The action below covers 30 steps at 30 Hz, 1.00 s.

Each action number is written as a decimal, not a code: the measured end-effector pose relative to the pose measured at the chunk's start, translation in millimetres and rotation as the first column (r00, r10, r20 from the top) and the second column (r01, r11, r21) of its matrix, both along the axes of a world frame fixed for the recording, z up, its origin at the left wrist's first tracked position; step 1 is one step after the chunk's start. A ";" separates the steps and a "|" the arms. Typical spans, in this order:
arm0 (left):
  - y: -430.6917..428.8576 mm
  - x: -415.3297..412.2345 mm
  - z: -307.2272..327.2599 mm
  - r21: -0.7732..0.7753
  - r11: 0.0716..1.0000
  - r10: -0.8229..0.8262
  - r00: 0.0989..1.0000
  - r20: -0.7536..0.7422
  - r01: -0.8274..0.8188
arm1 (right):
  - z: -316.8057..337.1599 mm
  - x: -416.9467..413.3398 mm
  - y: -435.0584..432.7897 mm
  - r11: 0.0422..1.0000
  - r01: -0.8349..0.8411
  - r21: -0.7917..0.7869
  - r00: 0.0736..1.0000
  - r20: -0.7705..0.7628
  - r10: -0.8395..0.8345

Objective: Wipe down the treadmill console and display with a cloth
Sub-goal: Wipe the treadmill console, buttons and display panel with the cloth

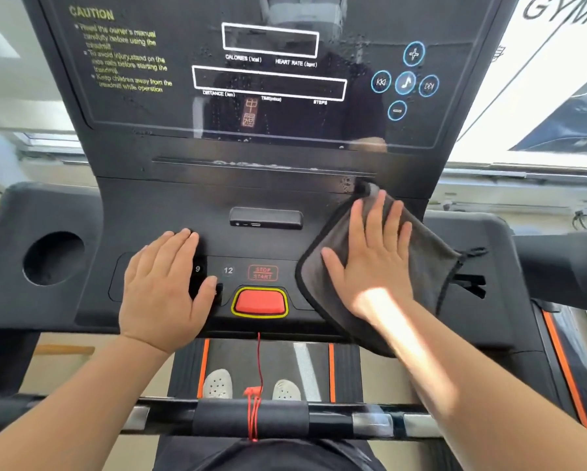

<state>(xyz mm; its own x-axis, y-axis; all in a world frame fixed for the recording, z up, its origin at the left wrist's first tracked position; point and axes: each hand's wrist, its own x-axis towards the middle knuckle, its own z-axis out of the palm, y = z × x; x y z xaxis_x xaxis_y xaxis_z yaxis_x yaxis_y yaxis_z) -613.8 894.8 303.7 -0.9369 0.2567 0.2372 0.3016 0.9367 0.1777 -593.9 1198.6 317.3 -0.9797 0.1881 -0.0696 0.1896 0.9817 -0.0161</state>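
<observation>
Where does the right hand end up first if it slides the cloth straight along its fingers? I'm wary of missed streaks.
Probably the droplet-speckled ledge below the display; the right hand presses the cloth flat, pointing there.

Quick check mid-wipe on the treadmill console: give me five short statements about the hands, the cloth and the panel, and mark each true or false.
1. The right hand presses flat on the grey cloth. True.
2. The cloth lies on the left side of the console. False: it lies on the right side, beside the red button.
3. The left hand holds a spray bottle. False: it rests open and flat on the console, holding nothing.
4. Droplets show on the display. True.
5. The cloth covers the STOP/START label. False: the label is in plain view, to the left of the cloth.
</observation>
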 end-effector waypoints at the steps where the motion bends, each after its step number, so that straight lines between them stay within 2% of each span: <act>1: -0.2 0.0 -0.3 0.000 1.000 0.000 1.000 -0.001 0.000 | 0.6 -7.1 -9.8 1.000 -0.016 0.000 1.000 -0.013 0.016; 4: 0.0 -0.2 -1.2 0.006 1.000 0.000 1.000 -0.007 0.001 | 1.8 -9.0 -18.8 0.981 -0.194 0.019 0.981 0.027 0.194; 7: 0.1 -0.2 -1.3 0.018 1.000 -0.009 1.000 -0.029 0.010 | 1.9 27.8 -8.0 0.902 -0.432 -0.016 0.900 0.052 0.433; 9: 0.4 -0.4 -0.8 0.019 1.000 -0.010 0.999 -0.032 0.011 | -2.3 57.4 9.6 0.858 -0.513 -0.021 0.857 0.051 0.513; 11: 0.5 -0.3 -0.7 0.015 1.000 -0.012 0.999 -0.033 0.012 | -4.8 67.3 33.6 0.860 -0.510 0.011 0.860 0.044 0.509; 14: 0.6 -0.4 0.6 0.012 1.000 -0.019 0.999 -0.034 0.019 | -0.5 40.2 53.5 0.913 -0.407 0.029 0.912 0.072 0.405; 20: 0.5 -0.9 0.7 0.010 1.000 -0.014 1.000 -0.025 0.014 | 4.4 -24.5 20.8 0.928 -0.358 0.103 0.933 -0.007 0.360; 27: -0.6 -0.8 0.9 0.023 1.000 -0.014 1.000 -0.025 0.015 | -6.1 40.9 28.0 0.843 -0.535 0.054 0.844 0.059 0.532; 30: 0.2 -0.2 1.7 0.020 1.000 -0.010 1.000 -0.010 0.010 | -5.7 42.4 41.1 0.914 -0.404 0.040 0.915 0.040 0.402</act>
<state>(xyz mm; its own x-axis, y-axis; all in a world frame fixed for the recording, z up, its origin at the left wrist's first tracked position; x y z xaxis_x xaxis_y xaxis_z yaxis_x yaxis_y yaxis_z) -614.0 895.0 305.4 -0.9319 0.2611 0.2519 0.3127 0.9300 0.1930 -551.6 1239.7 311.6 -0.9706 -0.2185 -0.1011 -0.2225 0.9745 0.0302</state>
